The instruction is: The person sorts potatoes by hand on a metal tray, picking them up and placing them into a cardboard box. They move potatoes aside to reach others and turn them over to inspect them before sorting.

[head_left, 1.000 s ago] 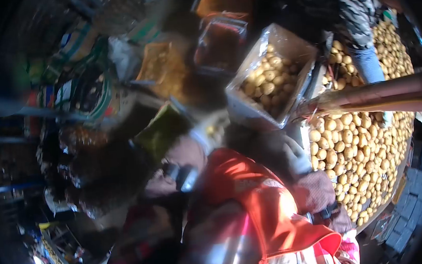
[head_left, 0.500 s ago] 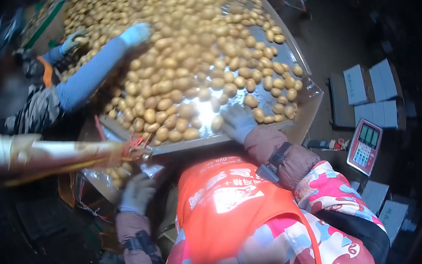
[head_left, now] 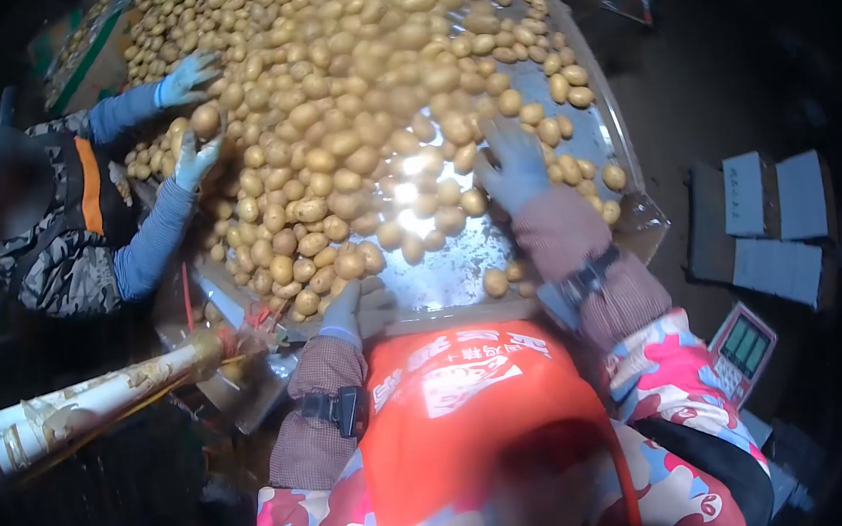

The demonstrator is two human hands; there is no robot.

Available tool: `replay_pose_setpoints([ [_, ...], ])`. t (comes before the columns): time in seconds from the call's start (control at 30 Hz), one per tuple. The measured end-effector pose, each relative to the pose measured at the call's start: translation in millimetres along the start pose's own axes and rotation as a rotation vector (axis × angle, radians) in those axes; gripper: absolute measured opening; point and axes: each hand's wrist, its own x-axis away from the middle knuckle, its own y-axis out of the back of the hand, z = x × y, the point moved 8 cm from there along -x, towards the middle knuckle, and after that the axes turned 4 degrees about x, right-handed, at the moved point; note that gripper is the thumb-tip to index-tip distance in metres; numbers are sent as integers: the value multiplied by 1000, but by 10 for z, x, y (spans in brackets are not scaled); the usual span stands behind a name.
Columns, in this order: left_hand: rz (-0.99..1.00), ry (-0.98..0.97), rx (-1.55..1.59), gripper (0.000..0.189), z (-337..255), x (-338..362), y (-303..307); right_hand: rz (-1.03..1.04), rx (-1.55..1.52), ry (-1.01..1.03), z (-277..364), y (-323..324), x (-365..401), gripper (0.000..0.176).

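Note:
Many potatoes [head_left: 311, 210] are heaped over a shiny metal sorting table [head_left: 452, 278]. My right hand [head_left: 515, 170], in a pale grey glove, reaches onto the table with its fingers apart, against potatoes on the right side. No potato shows in its grip. At the front edge, my left hand [head_left: 350, 311], gloved alike, lies beside the nearest potatoes with fingers stretched to the right; their tips are blurred. Between my hands, part of the metal surface shows, with a few potatoes [head_left: 496, 281] near my right sleeve.
A co-worker [head_left: 56, 215] in blue gloves handles potatoes on the left. A taped pole [head_left: 93, 402] juts in at the lower left. On the right are white-topped boxes [head_left: 780, 267] and a red scale display [head_left: 744, 350]. A raised rim [head_left: 620, 135] borders the table.
My left hand has come up from below the table to its front edge. My right hand has moved farther in, and potatoes before it have shifted away. The co-worker's arms have drawn back.

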Motion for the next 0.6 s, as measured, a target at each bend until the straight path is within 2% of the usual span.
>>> replay_pose_setpoints([
  [0.07, 14, -8, 44, 51, 22, 10, 60, 122, 87, 42, 114, -415, -346, 45],
  [0.13, 48, -38, 165, 53, 78, -84, 55, 530, 164, 10, 133, -858, -498, 50],
  [0.2, 114, -40, 380, 53, 13, 139, -347, 686, -243, -225, 198, -976, -368, 52],
  [0.27, 195, -63, 571, 50, -222, 319, -800, 760, -476, -297, 536, -899, -53, 50],
  [0.3, 234, -81, 653, 48, -394, 369, -989, 765, -515, -254, 766, -821, 107, 47],
  [0.33, 270, -102, 731, 46, -486, 372, -1100, 855, -595, -89, 979, -798, 92, 45],
  [0.4, 185, -686, 70, 41, -496, -59, -849, 1013, -755, 233, 1336, -651, 71, 42],
  [0.47, 217, -575, 191, 31, -406, -248, -638, 807, -642, 225, 966, -862, -390, 42],
  [0.5, 227, -519, 253, 27, -358, -336, -533, 761, -685, -185, 584, -1120, -651, 41],
  [0.53, 307, -264, 608, 24, -285, -90, -560, 662, -602, -149, 345, -1222, -982, 46],
  [0.6, 260, -122, 733, 21, -47, 284, -208, 516, -188, -50, -38, -1340, -1286, 58],
])
